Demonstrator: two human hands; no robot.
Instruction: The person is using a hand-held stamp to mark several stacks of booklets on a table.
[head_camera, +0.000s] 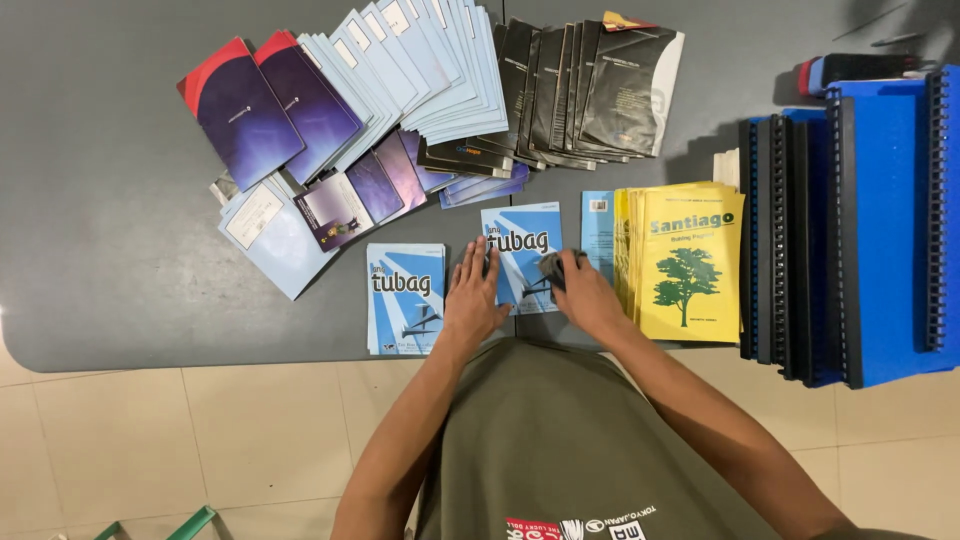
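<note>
Booklets with glossy blue covers (522, 255) are seen on the grey counter (100, 250), one under both hands. A small dark cloth (553, 268) is gripped by the right hand (588, 297); the left hand (472, 295) is laid flat, fingers spread. Fanned pamphlets and yellow booklets (690, 262) lie around it; which have been wiped cannot be told.

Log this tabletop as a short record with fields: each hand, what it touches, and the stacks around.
left hand: flat, fingers spread, pressing on the middle blue booklet
right hand: holds a small grey cloth against the same booklet
left of hands: second blue booklet
right of hands: yellow booklets with a tree picture
far right: blue spiral-bound books
back: fanned pale blue booklets, black booklets
surface: grey table
</note>
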